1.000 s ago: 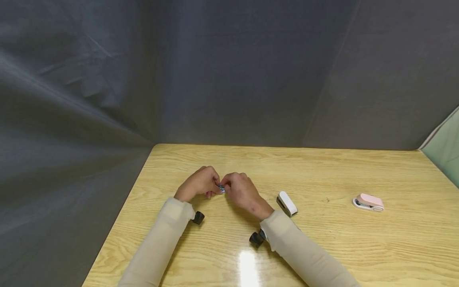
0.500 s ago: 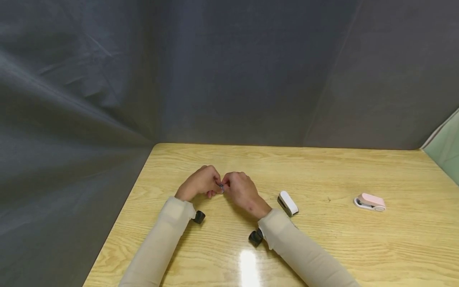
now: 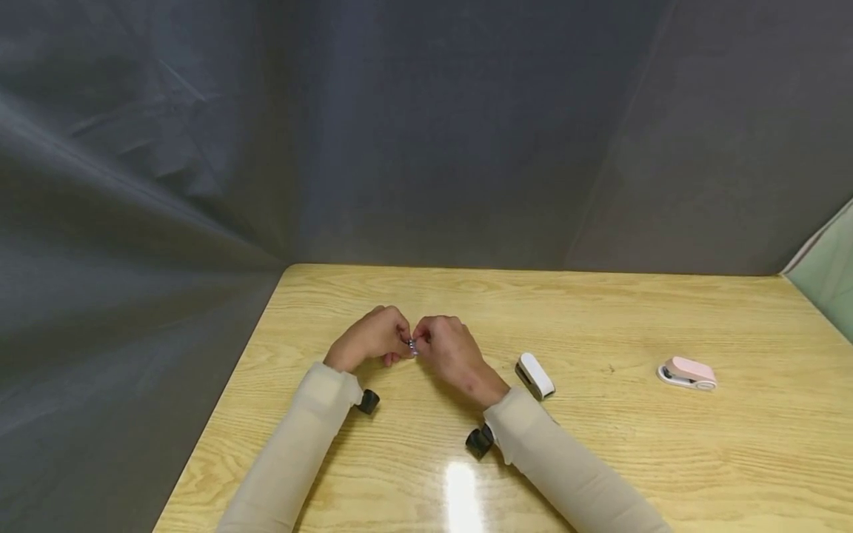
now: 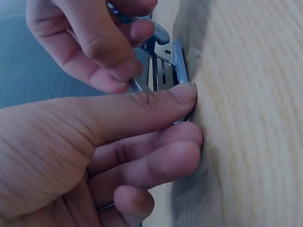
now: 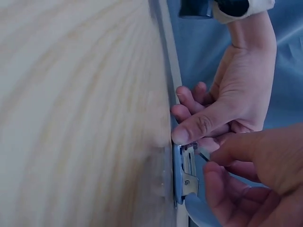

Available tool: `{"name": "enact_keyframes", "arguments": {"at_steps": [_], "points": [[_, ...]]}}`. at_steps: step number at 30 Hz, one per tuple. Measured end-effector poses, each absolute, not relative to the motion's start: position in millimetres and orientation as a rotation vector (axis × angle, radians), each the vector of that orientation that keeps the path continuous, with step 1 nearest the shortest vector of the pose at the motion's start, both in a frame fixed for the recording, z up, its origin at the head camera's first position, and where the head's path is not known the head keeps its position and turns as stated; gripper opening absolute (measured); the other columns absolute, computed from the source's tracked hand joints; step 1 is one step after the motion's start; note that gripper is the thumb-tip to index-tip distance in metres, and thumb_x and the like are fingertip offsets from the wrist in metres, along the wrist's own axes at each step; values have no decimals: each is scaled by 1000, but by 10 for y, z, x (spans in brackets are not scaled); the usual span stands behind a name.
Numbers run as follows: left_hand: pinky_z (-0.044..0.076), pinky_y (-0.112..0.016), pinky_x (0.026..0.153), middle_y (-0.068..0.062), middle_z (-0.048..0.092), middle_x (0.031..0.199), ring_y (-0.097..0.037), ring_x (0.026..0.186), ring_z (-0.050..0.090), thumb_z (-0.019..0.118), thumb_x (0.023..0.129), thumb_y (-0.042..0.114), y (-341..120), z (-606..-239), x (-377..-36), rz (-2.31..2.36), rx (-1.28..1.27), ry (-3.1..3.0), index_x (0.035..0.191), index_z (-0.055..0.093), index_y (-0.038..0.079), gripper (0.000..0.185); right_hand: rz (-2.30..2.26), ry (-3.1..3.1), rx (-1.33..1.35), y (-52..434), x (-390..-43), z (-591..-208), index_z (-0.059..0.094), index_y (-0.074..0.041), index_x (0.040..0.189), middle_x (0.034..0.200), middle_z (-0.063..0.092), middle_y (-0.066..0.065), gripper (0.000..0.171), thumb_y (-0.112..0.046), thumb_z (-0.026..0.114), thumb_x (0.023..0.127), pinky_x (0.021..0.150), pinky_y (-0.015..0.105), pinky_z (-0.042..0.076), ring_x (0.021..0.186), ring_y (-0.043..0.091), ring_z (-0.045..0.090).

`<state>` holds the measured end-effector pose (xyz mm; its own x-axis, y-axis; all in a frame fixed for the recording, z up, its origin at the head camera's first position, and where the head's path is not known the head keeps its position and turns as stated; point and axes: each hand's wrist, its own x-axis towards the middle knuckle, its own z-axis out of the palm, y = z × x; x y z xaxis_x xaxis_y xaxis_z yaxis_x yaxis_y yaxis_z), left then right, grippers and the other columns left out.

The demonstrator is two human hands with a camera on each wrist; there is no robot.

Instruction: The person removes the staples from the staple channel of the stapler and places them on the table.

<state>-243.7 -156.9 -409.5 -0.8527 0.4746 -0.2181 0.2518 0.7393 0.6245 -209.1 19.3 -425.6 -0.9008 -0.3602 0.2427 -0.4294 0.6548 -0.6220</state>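
Observation:
Near the table's middle-left in the head view, my left hand (image 3: 373, 339) grips a small blue stapler (image 4: 180, 61) between thumb and fingers. The stapler is open, its metal staple channel (image 5: 189, 165) showing in the right wrist view, and it lies low by the tabletop. Close beside it, my right hand (image 3: 449, 352) pinches a thin grey metal piece (image 4: 139, 85), which looks like a short strip of staples, at the end of the channel. Fingers hide part of the strip and of the stapler, so I cannot tell whether the strip sits inside the channel.
A white stapler (image 3: 535, 376) lies just right of my right forearm on the wooden table (image 3: 600, 459). Farther right is a pink and white stapler (image 3: 688, 374). Dark cloth (image 3: 466, 133) hangs behind the table and along its left side.
Both hands stay in nearly the same place. The small stapler between them has turned slightly, showing a little more silver; the other two staplers have not moved.

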Motion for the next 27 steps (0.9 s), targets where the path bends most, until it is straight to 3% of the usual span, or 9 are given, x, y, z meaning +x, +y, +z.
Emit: {"name": "enact_keyframes", "arguments": {"at_steps": [10,15,19,27], "points": [[47,-27,52,-5,66,60,-23,50,64,79,91,5,-1574,-4103,-2437,843,559,2591,73,75,9,19,1069,-2738,767,295,-1909,-4199,78,-10,91,84,72,-3,10,-4,71,94,57,26,49,61,6,55],[49,-29,57,-6,66,60,-21,50,64,78,93,6,-1576,-4115,-2425,825,563,2592,74,74,10,19,1064,-2777,851,331,-1807,-4223,78,-10,94,90,74,-2,10,-4,70,95,62,27,53,72,7,65],[48,-28,56,-6,66,60,-20,49,63,79,92,7,-1577,-4112,-2416,813,567,2596,74,74,8,18,1063,-2801,883,332,-1768,-4254,77,-11,92,89,74,-3,9,-5,71,95,67,29,55,80,10,69],[43,-27,55,-4,65,59,-18,48,61,81,91,10,-1590,-4111,-2438,796,570,2612,74,73,11,19,1007,-2833,925,311,-1744,-4315,77,-14,85,84,71,-5,11,-3,75,89,68,33,54,79,12,66]]}}
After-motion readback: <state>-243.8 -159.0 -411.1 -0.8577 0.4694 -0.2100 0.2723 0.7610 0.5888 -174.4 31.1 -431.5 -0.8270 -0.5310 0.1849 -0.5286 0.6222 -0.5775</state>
